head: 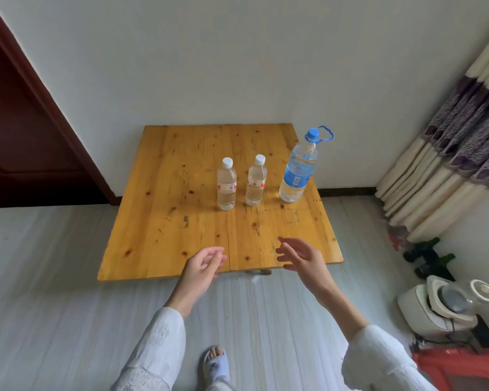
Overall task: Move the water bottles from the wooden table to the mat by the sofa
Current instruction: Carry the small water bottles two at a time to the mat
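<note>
Three clear plastic water bottles [254,180] stand upright on the square yellow wooden table [181,221]; your left hand [203,263] and right hand [302,256] hover near its front edge, fingers relaxed, holding nothing

White walls [237,52], pale plank floor [54,277], dark door [17,122] (left), striped curtain [458,142].

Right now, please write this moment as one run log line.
stage: reaching | left hand: open, empty | right hand: open, empty | small bottles, big bottle: upright on wooden table
</note>
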The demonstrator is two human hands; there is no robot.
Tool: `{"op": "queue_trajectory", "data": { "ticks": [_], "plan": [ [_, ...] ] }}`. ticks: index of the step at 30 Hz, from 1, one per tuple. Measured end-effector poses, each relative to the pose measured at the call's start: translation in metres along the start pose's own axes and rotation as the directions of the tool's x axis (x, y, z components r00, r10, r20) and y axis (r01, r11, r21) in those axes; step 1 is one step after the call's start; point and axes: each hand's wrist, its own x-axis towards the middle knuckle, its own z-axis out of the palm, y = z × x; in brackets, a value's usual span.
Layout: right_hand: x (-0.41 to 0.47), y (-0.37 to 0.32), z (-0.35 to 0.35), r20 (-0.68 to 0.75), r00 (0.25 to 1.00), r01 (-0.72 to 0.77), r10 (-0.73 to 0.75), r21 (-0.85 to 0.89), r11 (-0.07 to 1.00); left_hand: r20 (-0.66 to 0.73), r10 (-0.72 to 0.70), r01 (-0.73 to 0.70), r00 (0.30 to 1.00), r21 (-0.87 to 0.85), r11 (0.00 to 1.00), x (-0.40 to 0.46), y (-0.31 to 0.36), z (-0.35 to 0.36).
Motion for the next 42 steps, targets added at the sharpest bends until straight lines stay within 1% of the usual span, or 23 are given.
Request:
{"op": "queue_trajectory", "data": {
  "ticks": [3, 6, 11, 14, 17, 19, 23, 28, 33, 37, 42],
  "plan": [
    [0.049, -0.015, 0.017, 0.014, 1.000, -0.009, 0.010, -0.044, 0.999, -0.011, -0.005, 0.005, 1.000, 0.011, 1.000, 0.054, 0.010, -0.027],
    [0.095, -0.023, 0.029, 0.004, 1.000, -0.024, 0.024, -0.047, 0.999, -0.021, -0.017, 0.017, 1.000, 0.035, 0.999, 0.104, 0.019, -0.044],
    [0.158, -0.012, 0.032, -0.029, 0.995, -0.093, 0.091, -0.076, 0.993, 0.033, -0.025, 0.021, 0.999, 0.111, 0.994, 0.166, 0.024, -0.040],
    [0.202, -0.003, 0.028, -0.062, 0.992, -0.118, 0.112, -0.118, 0.986, 0.032, -0.041, 0.034, 0.999, 0.186, 0.982, 0.204, 0.019, -0.031],
    [0.250, 0.005, 0.025, -0.107, 0.993, -0.076, 0.056, -0.190, 0.979, 0.004, -0.021, 0.019, 1.000, 0.237, 0.971, 0.241, 0.015, -0.021],
    [0.276, 0.008, 0.024, -0.129, 0.992, -0.040, 0.005, -0.267, 0.963, -0.012, 0.000, 0.004, 1.000, 0.266, 0.964, 0.261, 0.016, -0.014],
    [0.319, 0.018, 0.025, -0.095, 0.994, 0.011, -0.052, -0.381, 0.924, -0.049, -0.007, 0.022, 0.999, 0.310, 0.951, 0.300, 0.019, 0.000],
    [0.344, 0.025, 0.030, -0.040, 0.983, 0.150, -0.178, -0.378, 0.914, -0.098, 0.054, -0.022, 0.994, 0.306, 0.952, 0.327, 0.019, 0.010],
    [0.350, 0.030, 0.029, -0.015, 0.982, 0.173, -0.188, -0.323, 0.931, -0.132, 0.092, -0.052, 0.987, 0.281, 0.958, 0.328, 0.013, 0.010],
    [0.349, 0.029, 0.026, 0.017, 0.976, 0.209, -0.217, -0.351, 0.913, -0.094, 0.114, -0.084, 0.989, 0.281, 0.956, 0.325, 0.012, 0.009],
    [0.322, 0.023, 0.027, -0.016, 0.962, 0.245, -0.273, -0.393, 0.886, -0.011, 0.103, -0.095, 0.995, 0.297, 0.950, 0.317, 0.012, 0.008]
  ]
}}
